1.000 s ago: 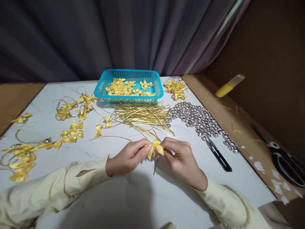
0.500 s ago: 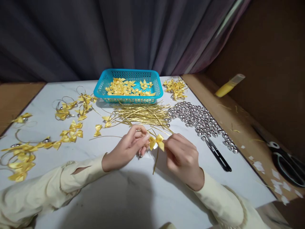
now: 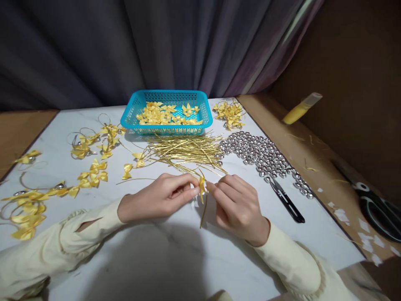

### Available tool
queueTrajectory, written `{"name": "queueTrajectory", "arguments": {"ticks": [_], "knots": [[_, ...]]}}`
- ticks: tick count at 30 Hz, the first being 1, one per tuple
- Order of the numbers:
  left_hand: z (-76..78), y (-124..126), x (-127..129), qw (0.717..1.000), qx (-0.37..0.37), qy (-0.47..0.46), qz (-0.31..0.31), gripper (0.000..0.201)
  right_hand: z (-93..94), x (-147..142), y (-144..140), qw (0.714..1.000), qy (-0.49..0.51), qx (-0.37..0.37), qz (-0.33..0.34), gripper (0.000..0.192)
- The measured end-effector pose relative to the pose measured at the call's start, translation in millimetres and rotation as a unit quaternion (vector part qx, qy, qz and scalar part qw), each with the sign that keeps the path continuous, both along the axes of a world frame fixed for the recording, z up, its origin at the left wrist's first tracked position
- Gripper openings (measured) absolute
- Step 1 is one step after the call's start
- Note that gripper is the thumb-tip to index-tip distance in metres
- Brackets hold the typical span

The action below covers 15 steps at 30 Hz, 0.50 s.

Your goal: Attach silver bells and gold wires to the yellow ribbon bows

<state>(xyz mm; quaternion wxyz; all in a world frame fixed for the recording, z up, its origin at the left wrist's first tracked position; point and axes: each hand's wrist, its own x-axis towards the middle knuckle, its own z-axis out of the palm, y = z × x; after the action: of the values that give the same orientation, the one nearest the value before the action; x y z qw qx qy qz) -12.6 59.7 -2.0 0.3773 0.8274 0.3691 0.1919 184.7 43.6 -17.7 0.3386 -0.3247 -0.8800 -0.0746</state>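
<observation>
My left hand (image 3: 166, 194) pinches a yellow ribbon bow (image 3: 202, 184) between thumb and forefinger, in front of the cord pile. The bow is turned nearly edge-on. At its other side is my right hand (image 3: 239, 205), its fingers curled and closed, with thumb and forefinger against the bow. A short gold cord (image 3: 203, 213) hangs below the bow, and other ends stick up above it. Just beyond my hands lies a heap of gold cords (image 3: 184, 148). To its right, shiny silver beads (image 3: 257, 152) are spread out.
A blue plastic basket (image 3: 123, 121) at the back holds loose yellow bows. Finished-looking bows with cord loops (image 3: 28, 213) lie on the left, more (image 3: 230, 113) at back right. Right: black thread snips (image 3: 286, 200), black scissors (image 3: 376, 213), a yellow-filled tube (image 3: 300, 109), paper scraps (image 3: 341, 215).
The bow has turned from facing me to nearly edge-on. My left fingers have straightened and come onto it; the small silver piece under them is out of sight. My right hand has barely moved.
</observation>
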Motion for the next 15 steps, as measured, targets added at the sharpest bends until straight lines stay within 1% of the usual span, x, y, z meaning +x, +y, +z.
{"name": "queueTrajectory", "arguments": {"ticks": [3,5,9,15], "knots": [[7.7,5,-3,0.999,-0.017,0.014,-0.045,0.021,2.3,1,1,1.0,-0.015,0.0,-0.003,0.022],[11.5,6,-4,0.998,0.004,0.022,-0.058,0.02,2.8,2,2,1.0,-0.02,0.003,-0.004,0.022],[14.8,5,-5,0.996,0.074,0.031,-0.043,0.019,2.1,3,2,1.0,-0.029,0.004,0.005,0.022],[13.7,4,-5,0.99,0.135,0.028,-0.038,0.016,0.2,3,1,0.999,-0.04,-0.002,0.011,0.023]]}}
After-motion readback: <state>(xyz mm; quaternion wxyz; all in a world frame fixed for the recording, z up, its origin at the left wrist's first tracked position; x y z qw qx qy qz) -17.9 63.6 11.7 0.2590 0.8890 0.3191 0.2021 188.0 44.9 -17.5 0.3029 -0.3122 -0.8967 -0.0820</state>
